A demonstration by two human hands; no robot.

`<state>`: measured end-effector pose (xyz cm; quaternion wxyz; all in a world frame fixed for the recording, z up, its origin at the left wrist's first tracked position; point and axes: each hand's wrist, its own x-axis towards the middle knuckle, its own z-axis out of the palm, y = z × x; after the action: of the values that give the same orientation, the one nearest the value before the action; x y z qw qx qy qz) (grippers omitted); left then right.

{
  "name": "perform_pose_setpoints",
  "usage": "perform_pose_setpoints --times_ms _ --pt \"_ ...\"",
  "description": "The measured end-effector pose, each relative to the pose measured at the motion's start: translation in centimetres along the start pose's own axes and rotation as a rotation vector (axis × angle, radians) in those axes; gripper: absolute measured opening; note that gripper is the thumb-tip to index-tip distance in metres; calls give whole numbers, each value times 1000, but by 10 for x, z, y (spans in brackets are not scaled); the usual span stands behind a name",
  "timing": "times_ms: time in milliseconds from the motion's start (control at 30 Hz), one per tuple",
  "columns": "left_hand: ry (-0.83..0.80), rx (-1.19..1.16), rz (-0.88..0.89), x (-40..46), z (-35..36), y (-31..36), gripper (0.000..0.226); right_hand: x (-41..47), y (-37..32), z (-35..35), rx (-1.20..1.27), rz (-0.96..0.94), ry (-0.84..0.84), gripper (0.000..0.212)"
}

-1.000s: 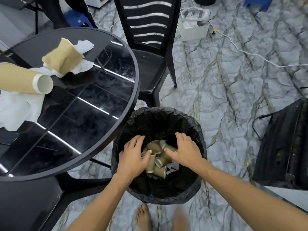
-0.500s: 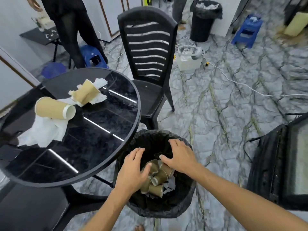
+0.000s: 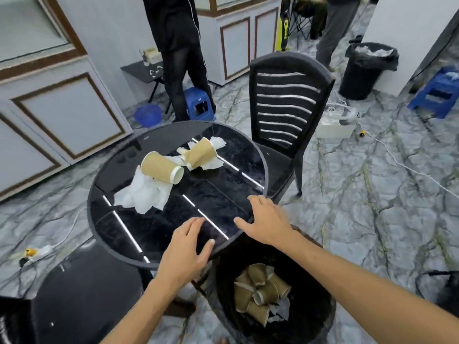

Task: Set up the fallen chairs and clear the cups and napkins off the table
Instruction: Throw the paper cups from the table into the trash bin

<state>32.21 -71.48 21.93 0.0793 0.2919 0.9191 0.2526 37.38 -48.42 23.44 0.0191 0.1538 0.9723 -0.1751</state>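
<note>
Two cups (image 3: 162,170) on black table (image 3: 223,194), marble floor (image 3: 372,207)

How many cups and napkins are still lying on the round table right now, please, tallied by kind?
Paper cups: 2, one lying on its side and one crushed
White napkins: 2, a large crumpled one under the first cup and a torn one under the crushed cup
Total: 4 on the table

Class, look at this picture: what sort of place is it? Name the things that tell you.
Probably an indoor café or staged dining area: a round black glass table littered with brown paper cups, a black slatted plastic chair drawn up to it, and a black lined bin on marble-patterned flooring.
</note>
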Motion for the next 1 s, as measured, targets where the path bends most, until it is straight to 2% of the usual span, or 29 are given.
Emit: perform_pose_setpoints --times_ms 333,667,1000 --pt "98 5 -117 67 -63 -58 63 96 -61 1 -56 -55 25 78" --pt "188 100 -90 164 -91 -87 73 195 -86 -6 -90 -72 221 85" --pt "88 190 -164 211 -73 -109 85 244 -100 18 -119 -3 181 107"
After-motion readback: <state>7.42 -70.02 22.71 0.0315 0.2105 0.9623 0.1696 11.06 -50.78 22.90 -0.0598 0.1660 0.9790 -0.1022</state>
